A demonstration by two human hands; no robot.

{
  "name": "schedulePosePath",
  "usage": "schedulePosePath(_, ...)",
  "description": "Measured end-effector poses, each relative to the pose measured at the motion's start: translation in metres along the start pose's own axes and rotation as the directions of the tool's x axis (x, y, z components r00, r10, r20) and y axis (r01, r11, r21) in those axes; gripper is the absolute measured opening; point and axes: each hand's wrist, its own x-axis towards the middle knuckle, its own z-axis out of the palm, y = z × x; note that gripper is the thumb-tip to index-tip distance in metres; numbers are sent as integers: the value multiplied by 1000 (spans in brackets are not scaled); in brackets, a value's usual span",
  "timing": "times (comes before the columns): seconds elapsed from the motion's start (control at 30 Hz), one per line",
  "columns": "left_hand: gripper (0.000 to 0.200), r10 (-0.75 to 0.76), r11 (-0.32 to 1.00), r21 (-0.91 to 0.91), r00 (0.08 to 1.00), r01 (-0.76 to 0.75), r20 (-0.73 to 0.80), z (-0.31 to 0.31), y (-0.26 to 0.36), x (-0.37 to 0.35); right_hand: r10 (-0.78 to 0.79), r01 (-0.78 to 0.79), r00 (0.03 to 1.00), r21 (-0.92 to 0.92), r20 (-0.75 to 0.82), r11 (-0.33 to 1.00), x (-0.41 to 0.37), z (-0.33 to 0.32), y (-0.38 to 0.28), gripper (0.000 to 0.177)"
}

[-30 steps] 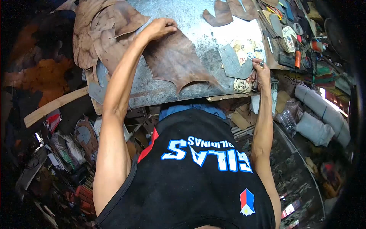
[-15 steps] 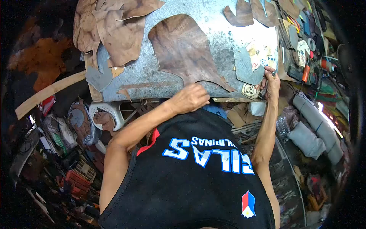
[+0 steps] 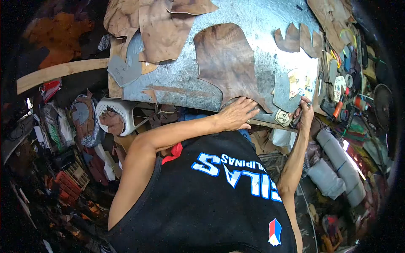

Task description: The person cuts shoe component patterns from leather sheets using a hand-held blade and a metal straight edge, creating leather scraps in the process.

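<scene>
My left hand point(image 3: 240, 114) lies at the near edge of the metal-topped table point(image 3: 181, 90), fingers stretched out. Its fingertips reach the lower edge of a large brown leather piece point(image 3: 228, 59), which spreads across the tabletop. At the table's near right corner, my right hand point(image 3: 305, 113) is closed, its fingers curled around something dark and small that I cannot make out. Beside those fingers are a small round pale pattern piece point(image 3: 282, 117) with writing and a grey pattern piece point(image 3: 282, 90). A cream marked pattern point(image 3: 297, 82) rests partly over the grey one.
More leather pieces point(image 3: 166, 31) cover the table's far left, with cut scraps point(image 3: 289, 40) at the far right. A wooden strip point(image 3: 63, 74) juts out leftward. Below stands a white stool point(image 3: 128, 114) with leather on it. Tools, including an orange-handled one point(image 3: 337, 109), crowd the right side.
My left hand has opened from a curled shape, its fingers now reaching onto the leather's lower edge. The table appears lower and further right in view. My right hand remains at the corner.
</scene>
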Motion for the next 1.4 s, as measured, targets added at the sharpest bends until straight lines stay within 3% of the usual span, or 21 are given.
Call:
schedulePosePath(0.07,70,124,991,47,992,-124,-2,9,-4,1,-8,8,1000,6,10,1000,0,1,-1,27)
schedulePosePath(0.13,67,150,988,28,988,-151,31,18,-5,1,30,-30,1000,12,-2,999,1,1,-1,26)
schedulePosePath(0.2,64,311,947,-79,950,-310,0,20,-4,1,19,-19,1000,-9,-23,1000,2,0,-2,27)
schedulePosePath(0.23,49,358,916,-187,933,-355,-21,18,-1,2,30,-29,1000,-21,2,999,2,-2,-3,27)
schedulePosePath(0.27,49,363,913,-188,931,-361,-27,14,0,2,41,-40,999,-31,29,999,2,-2,-4,28)
schedulePosePath(0.33,31,458,807,-334,873,-488,-169,-12,3,3,49,-48,998,-35,39,998,4,-5,-5,28)
schedulePosePath(0.37,17,408,789,-362,863,-497,-298,-35,2,4,75,-75,996,-18,54,997,3,-4,-9,30)
schedulePosePath(0.4,13,314,794,-378,854,-476,-414,-47,-6,3,101,-101,993,-1,67,995,2,-4,-14,31)
schedulePosePath(0.43,11,249,878,-252,839,-406,-484,-60,-23,0,93,-92,994,-18,62,996,1,-6,-18,34)
schedulePosePath(0.47,15,246,949,-85,881,-304,-405,-79,-49,-8,91,-89,994,-23,55,996,0,-6,-24,34)
schedulePosePath(0.5,22,74,995,-45,952,-92,-296,-95,-74,-16,58,-57,998,-33,30,998,-2,-3,-32,35)
schedulePosePath(0.57,46,-163,897,344,932,277,-324,-111,-108,-29,-15,16,1000,-67,19,998,-10,10,-50,37)
schedulePosePath(0.63,73,-344,858,279,885,432,-315,-110,-133,-43,-62,65,998,-122,32,990,-19,36,-66,39)
schedulePosePath(0.73,85,-334,883,248,906,397,-260,-110,-142,-53,-1,9,999,-164,53,986,-30,82,-83,36)
schedulePosePath(0.77,85,-315,894,237,909,381,-274,-110,-143,-54,-46,60,996,-191,78,980,-26,93,-77,34)
schedulePosePath(0.93,87,-330,900,200,906,386,-265,-113,-142,-57,-14,80,955,-210,297,974,-23,163,-74,25)
schedulePosePath(1.07,92,-372,907,89,882,412,-291,-115,-137,-63,15,75,926,-223,378,972,-21,201,-71,23)
schedulePosePath(1.23,93,-405,902,15,855,432,-324,-117,-133,-64,46,49,912,-218,408,975,-20,224,-62,21)
schedulePosePath(1.4,92,-386,907,39,866,419,-317,-116,-132,-64,64,25,944,-262,324,965,-26,238,-56,19)
